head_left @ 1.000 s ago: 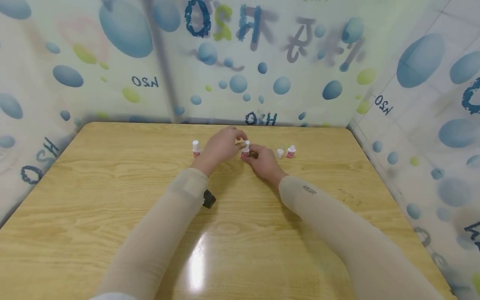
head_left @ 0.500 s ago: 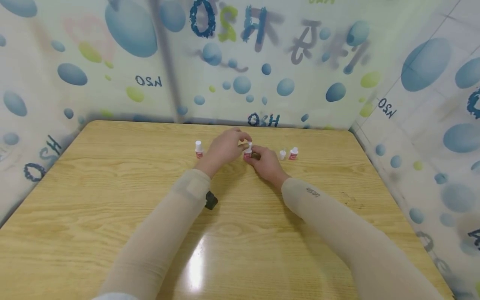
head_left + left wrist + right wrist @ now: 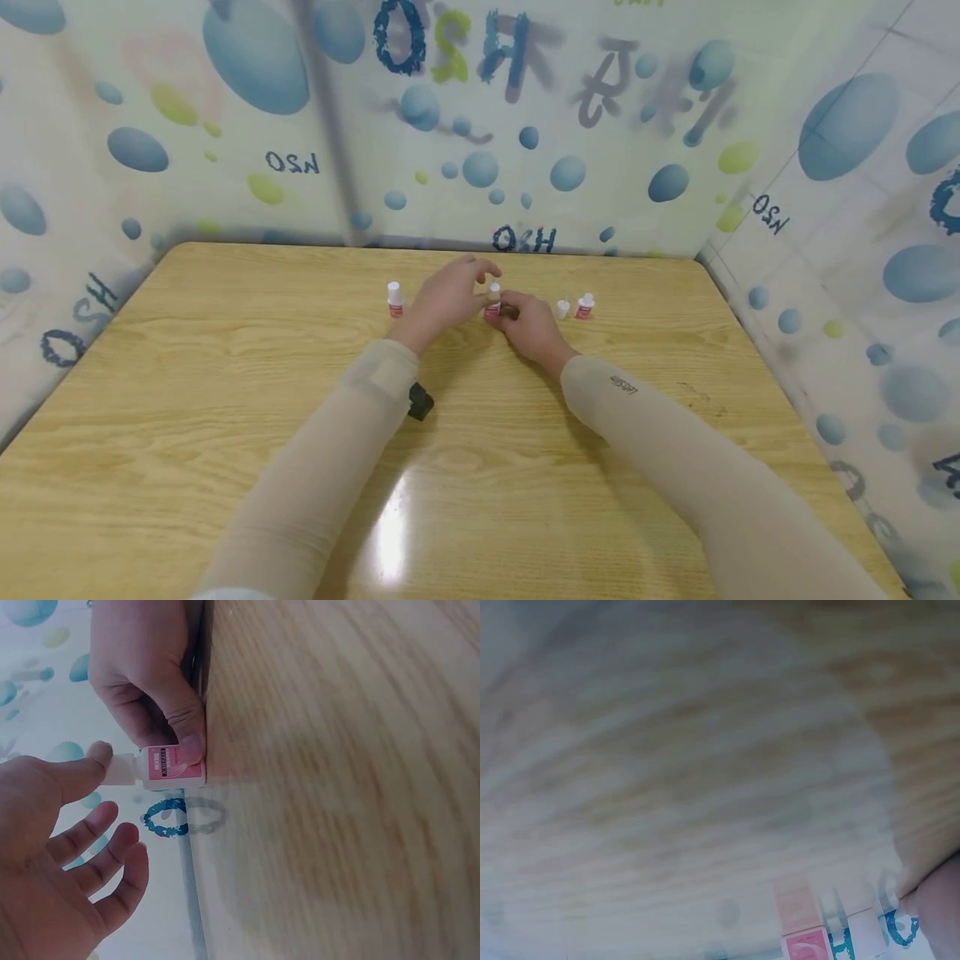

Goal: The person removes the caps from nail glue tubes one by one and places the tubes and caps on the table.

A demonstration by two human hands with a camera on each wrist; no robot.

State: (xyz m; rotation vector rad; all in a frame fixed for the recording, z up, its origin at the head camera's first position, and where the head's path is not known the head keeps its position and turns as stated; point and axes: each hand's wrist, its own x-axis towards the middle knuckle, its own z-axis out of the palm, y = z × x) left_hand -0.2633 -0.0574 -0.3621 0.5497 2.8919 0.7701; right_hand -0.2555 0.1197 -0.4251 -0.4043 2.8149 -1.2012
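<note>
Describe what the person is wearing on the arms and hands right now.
Both arms are covered by snug beige fabric sleeves ending at the wrists; the left hand and right hand are bare, with no gloves. The right sleeve carries a small dark printed logo near the wrist. A small black device shows under the left sleeve by the wrist.

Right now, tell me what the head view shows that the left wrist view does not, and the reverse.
Head view only: two other small bottles, one on the left and one on the right, and a loose white cap. Left wrist view only: the right hand's thumb pressed on the pink label. Both: the right hand gripping the middle bottle, the left hand at its cap, the wooden table.
</note>
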